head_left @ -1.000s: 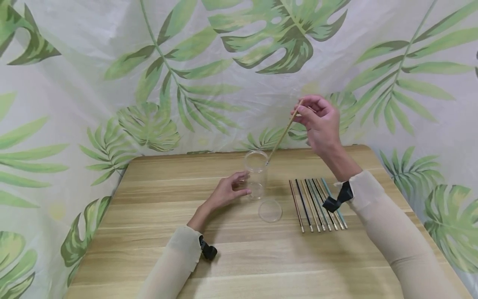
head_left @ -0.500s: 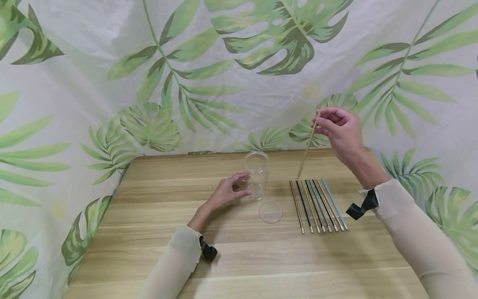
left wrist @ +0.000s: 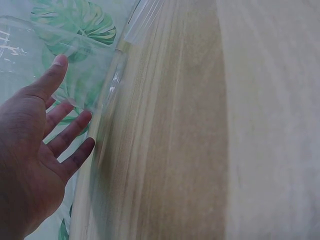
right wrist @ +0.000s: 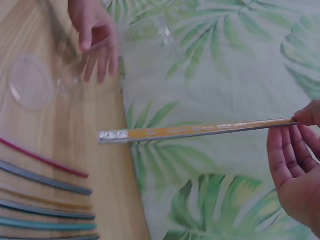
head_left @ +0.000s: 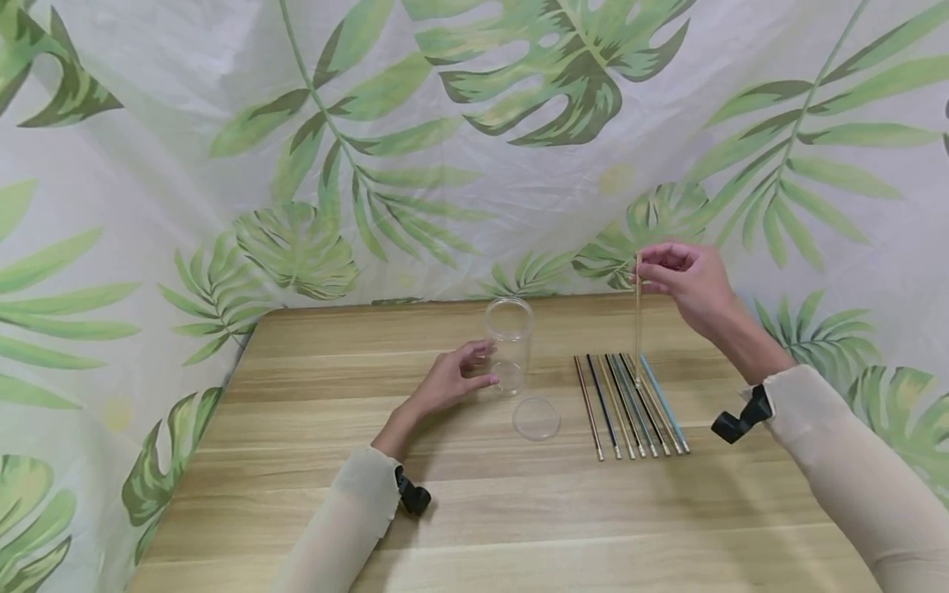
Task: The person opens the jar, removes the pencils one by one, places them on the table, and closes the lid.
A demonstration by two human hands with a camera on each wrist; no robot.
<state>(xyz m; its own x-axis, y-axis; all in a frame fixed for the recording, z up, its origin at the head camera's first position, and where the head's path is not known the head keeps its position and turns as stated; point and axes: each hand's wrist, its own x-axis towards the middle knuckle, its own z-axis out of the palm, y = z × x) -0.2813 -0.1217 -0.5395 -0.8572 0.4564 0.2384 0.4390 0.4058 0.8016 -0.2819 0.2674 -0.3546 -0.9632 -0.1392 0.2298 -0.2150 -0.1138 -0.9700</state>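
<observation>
In the head view my right hand (head_left: 685, 284) pinches a yellow pencil (head_left: 638, 321) near its top. The pencil hangs upright, and its lower end overlaps the row of pencils (head_left: 590, 408) on the table. The right wrist view shows the silver ferrule end of this pencil (right wrist: 200, 130) pointing away from the fingers. My left hand (head_left: 454, 377) stays beside a tall clear plastic cup (head_left: 522, 354), its thumb and fingers apart at the cup's side. Through the left wrist view, those loosely straight fingers (left wrist: 70, 137) show next to the transparent wall.
A round clear lid (head_left: 536, 417) lies flat in front of the cup. The pencils, in red, black, yellow and blue, lie side by side with their ferrules toward me. The wooden table (head_left: 311, 511) ends at a leaf-patterned cloth (head_left: 415, 206) behind it.
My right hand has moved right and down with the yellow pencil, from beside the cup's rim to over the row, and the pencil has swung upright. The left hand has stayed put.
</observation>
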